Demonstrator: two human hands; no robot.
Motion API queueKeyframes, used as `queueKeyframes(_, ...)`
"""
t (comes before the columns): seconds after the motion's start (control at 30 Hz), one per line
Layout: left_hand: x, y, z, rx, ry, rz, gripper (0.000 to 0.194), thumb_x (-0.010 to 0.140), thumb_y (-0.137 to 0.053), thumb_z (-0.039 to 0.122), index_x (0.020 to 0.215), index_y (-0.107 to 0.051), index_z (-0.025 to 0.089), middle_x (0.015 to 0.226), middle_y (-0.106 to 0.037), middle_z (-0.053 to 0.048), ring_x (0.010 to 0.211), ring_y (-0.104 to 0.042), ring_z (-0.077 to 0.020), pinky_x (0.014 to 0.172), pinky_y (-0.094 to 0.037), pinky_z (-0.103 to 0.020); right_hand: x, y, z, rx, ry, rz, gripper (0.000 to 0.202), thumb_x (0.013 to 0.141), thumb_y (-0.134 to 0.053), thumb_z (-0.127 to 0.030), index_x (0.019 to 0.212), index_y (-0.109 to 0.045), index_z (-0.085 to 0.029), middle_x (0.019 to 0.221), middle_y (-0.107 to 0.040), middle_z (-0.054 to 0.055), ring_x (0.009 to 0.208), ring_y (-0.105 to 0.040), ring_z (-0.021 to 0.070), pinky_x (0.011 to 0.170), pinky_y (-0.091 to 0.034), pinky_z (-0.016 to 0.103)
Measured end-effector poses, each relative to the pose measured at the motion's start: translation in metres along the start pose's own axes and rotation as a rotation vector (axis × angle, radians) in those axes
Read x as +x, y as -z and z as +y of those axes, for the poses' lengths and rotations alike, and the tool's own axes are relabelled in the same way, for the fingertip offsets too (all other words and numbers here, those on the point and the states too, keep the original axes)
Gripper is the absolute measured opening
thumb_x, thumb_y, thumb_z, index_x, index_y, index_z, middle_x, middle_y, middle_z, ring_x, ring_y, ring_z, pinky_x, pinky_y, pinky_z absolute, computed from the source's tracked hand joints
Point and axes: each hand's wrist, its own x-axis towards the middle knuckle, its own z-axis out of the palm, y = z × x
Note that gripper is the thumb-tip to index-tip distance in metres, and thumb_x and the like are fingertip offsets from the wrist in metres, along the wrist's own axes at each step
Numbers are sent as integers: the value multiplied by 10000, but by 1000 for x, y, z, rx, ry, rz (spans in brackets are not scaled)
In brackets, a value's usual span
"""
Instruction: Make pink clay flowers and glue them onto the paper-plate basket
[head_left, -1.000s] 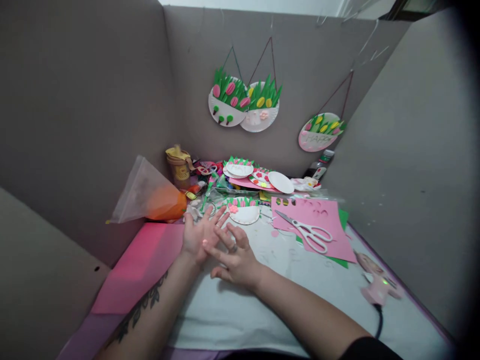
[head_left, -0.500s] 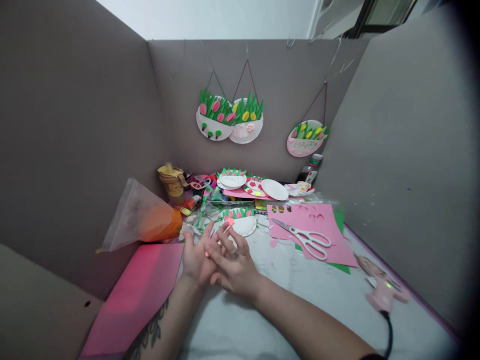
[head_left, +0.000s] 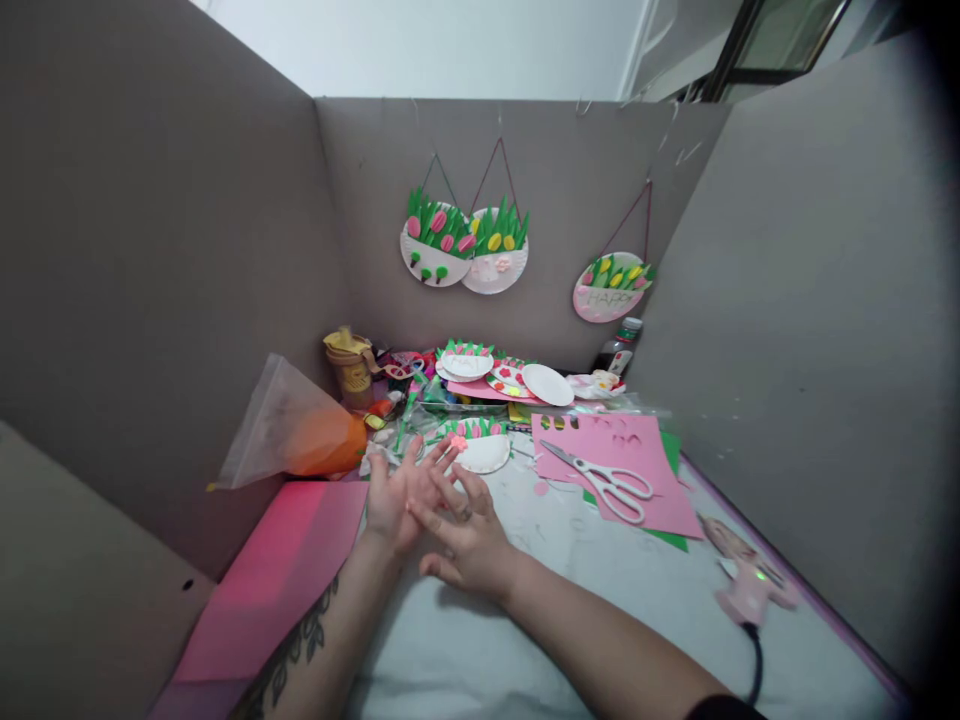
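Observation:
My left hand [head_left: 405, 500] is turned palm up over the table, its fingers stretched out. Just right of it, my right hand [head_left: 471, 535] has its fingers apart, with one fingertip at the left palm. I see nothing held in either hand. Right behind the fingers lies a white paper plate [head_left: 484, 456] with green paper grass and pink tulips along its upper edge. A small coral-pink flower [head_left: 458, 443] shows at the plate's left side, close to my left fingertips; whether they touch it I cannot tell.
White-handled scissors [head_left: 611, 485] lie on pink paper [head_left: 671, 500] at the right. A pink glue gun [head_left: 746, 592] with a green light rests nearer. At left are a clear bag with orange contents [head_left: 322, 440] and a pink sheet [head_left: 277, 580]. Decorated plates [head_left: 549, 384] and a cup [head_left: 351, 375] stand behind.
My right hand's fingers have spread and drawn slightly back from the left palm, which now shows more. The left fingers are straighter. The camera view has shifted a little.

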Motion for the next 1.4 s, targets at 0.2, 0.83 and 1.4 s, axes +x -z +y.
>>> queueKeyframes(0.2,1,-3,-1,-5,36,1,873,771,-191,789,1471,-212,269,1438,-403,-188,1250,-481,-325,994,-377,-542,0,-3,0,-18,-32,-17,776,732,-570,-714,1385,-441,-315,1504,-312,83,1364,-180,374,1074,-211,510)
queueKeyframes(0.83,9,3,7,15,-10,58,880,769,-143,794,1437,-263,233,1401,-436,-209,1237,-494,-332,881,-471,-470,1,6,-6,69,18,-42,733,801,-470,-715,1423,-369,-339,1519,-299,54,1388,-176,328,1100,-178,476)
queueKeyframes(1.4,6,1,5,17,-65,160,782,805,-169,760,1278,-455,206,1288,-531,-193,1182,-538,-328,819,-504,-461,3,6,-8,158,-19,-60,708,785,-498,-716,1388,-426,-351,1509,-308,61,1371,-181,340,1067,-244,485)
